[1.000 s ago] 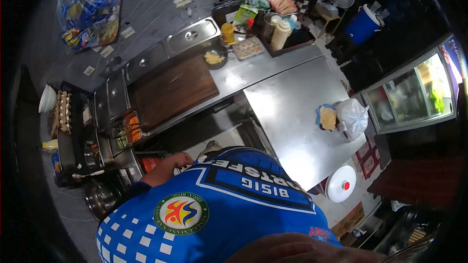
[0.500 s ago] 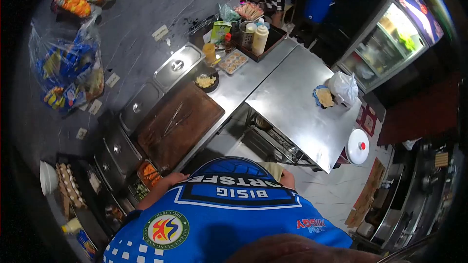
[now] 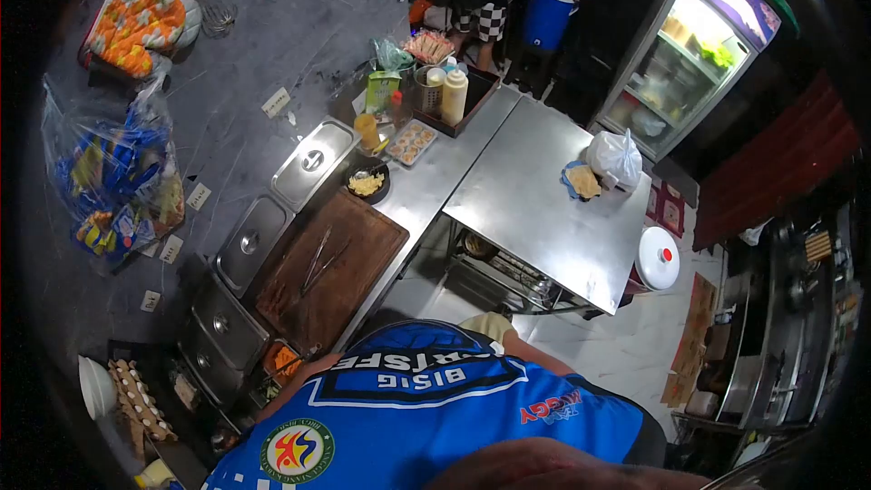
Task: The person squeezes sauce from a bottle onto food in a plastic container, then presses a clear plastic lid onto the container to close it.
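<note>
My left hand [image 3: 318, 365] is low beside the front edge of the counter, by the metal pan of orange shredded food [image 3: 285, 361]; my shirt hides its fingers. On the right, my right hand [image 3: 515, 339] shows only in part beside my shirt, against a pale yellowish cloth-like thing [image 3: 488, 325]. Whether it grips that thing I cannot tell. Ahead lies a brown cutting board [image 3: 363, 234] with metal tongs [image 3: 318, 259] on it. A dark bowl of chopped pale yellow food [image 3: 366, 183] stands just beyond the board.
Lidded steel pans [image 3: 313, 159] line the counter's left side. A steel table [image 3: 535, 177] on the right bears a white plastic bag [image 3: 615, 159]. Beyond stand a tray of bottles [image 3: 476, 100], a glass-door fridge [image 3: 685, 63] and a white-lidded container [image 3: 657, 259]. Another person's legs [image 3: 484, 32] show at the back.
My view has shifted, so the counter and table sit farther left in it. My right hand has drawn in behind my shirt, with more forearm showing. The board and tongs rest as before.
</note>
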Tool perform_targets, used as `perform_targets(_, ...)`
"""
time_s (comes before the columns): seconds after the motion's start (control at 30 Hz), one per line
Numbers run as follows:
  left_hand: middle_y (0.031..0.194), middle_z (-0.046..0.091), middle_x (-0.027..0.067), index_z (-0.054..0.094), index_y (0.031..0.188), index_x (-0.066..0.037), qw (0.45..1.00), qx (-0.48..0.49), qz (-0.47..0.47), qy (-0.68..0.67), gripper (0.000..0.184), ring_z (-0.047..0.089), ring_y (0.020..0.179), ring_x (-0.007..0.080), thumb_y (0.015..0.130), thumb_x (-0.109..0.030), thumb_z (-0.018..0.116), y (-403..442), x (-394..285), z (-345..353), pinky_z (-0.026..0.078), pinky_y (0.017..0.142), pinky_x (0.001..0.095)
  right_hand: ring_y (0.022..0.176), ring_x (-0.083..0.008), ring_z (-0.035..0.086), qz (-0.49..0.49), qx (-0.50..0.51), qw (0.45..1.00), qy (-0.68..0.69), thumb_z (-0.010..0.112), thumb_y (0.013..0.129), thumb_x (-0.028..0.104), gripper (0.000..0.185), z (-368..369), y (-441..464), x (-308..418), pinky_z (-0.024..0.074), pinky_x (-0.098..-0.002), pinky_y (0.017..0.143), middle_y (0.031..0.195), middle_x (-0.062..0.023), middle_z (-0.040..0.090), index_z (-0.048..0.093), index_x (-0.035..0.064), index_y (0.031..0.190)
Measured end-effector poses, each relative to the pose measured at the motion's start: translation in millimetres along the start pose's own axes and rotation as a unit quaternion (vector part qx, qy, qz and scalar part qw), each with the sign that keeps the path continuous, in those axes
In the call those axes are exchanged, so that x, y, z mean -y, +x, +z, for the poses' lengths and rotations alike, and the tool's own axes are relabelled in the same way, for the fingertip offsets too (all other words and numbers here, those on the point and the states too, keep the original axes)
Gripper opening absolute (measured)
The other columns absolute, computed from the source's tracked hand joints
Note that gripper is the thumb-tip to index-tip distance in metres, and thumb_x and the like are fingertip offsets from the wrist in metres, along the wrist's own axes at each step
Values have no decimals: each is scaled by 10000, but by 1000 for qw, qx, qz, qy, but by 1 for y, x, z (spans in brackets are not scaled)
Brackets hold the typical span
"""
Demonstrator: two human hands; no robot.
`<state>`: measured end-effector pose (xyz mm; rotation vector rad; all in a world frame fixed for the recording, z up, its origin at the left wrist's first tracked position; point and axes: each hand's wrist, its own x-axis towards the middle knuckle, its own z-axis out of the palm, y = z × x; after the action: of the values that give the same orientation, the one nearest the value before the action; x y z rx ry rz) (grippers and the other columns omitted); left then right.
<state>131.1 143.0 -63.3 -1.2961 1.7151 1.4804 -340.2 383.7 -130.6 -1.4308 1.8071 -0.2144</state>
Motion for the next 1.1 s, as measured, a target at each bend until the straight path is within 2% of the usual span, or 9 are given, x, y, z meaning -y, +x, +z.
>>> perform_targets(0.2, 1150, 724, 175, 720, 1151, -27, 1000, -2, 24, -11, 650, 683, 1049, 288, 955, -627, 568, 9, 18, 10, 507, 918, 409, 949, -417, 689, -38, 28, 999, -5, 667, 895, 445, 449, -19, 21, -3, 545, -463, 812, 1030, -212, 722, 677, 159, 1241)
perform_targets(0.33, 1156, 722, 177, 714, 1161, -23, 997, -4, 71, -10, 649, 683, 1054, 291, 956, -621, 569, 36, 31, 29, 507, 920, 407, 1026, -385, 678, -317, -61, 940, 108, 666, 891, 454, 488, -87, -42, 57, 525, -449, 924, 1091, -199, 724, 716, 78, 1198)
perform_targets(0.5, 1164, 720, 180, 707, 1173, -19, 972, -46, 226, 40, 648, 683, 1060, 294, 958, -614, 570, 98, 36, 56, 507, 921, 406, 1004, -379, 684, -196, -36, 972, 123, 672, 893, 420, 457, -124, -118, 81, 528, -447, 914, 1063, -202, 724, 714, 69, 1182)
perform_targets(0.63, 1048, 735, 213, 711, 1137, -27, 984, 6, 176, -8, 580, 712, 973, 330, 948, -563, 594, 34, -53, 35, 537, 850, 397, 987, -374, 688, 27, -36, 995, 90, 676, 894, 393, 432, -120, -194, 44, 531, -446, 906, 1041, -204, 724, 712, 62, 1169)
perform_targets(0.77, 787, 701, 108, 713, 963, -72, 970, -23, 237, -44, 462, 645, 735, 207, 955, -518, 592, 60, -85, 34, 518, 697, 409, 969, -369, 693, 155, -86, 984, 30, 681, 896, 366, 407, -147, -243, 12, 534, -445, 898, 1019, -206, 724, 711, 55, 1157)
perform_targets(0.83, 775, 681, 118, 685, 940, -52, 970, -33, 239, -22, 439, 634, 724, 226, 960, -480, 586, 53, -115, 21, 503, 701, 425, 898, -274, 709, 192, -76, 978, -7, 718, 879, 277, 356, -202, -231, 72, 547, -422, 833, 1003, -183, 739, 712, 42, 1146)
perform_targets(0.87, 820, 699, 129, 700, 975, -56, 943, -114, 311, -22, 401, 654, 769, 224, 957, -449, 626, 50, -125, 20, 519, 737, 410, 878, -244, 694, 190, -146, 971, -19, 718, 892, 253, 325, -214, -225, 84, 546, -407, 816, 986, -183, 740, 711, 37, 1135)
perform_targets(0.97, 925, 710, 116, 698, 1112, -72, 937, -67, 343, -27, 341, 653, 818, 189, 936, -364, 708, -2, -193, -20, 529, 759, 350, 874, -136, 643, 156, -156, 971, 96, 726, 918, 180, 238, -270, -190, 159, 521, -329, 793, 943, -66, 701, 678, 6, 1073)
perform_targets(1.1, 973, 704, 104, 663, 1203, -67, 919, -87, 379, -62, 353, 657, 878, 171, 907, -234, 759, -111, -284, -53, 532, 781, 327, 851, -108, 592, -84, -213, 902, 365, 752, 866, 84, 273, -293, -156, 235, 499, -293, 797, 1058, -56, 662, 561, 52, 1057)
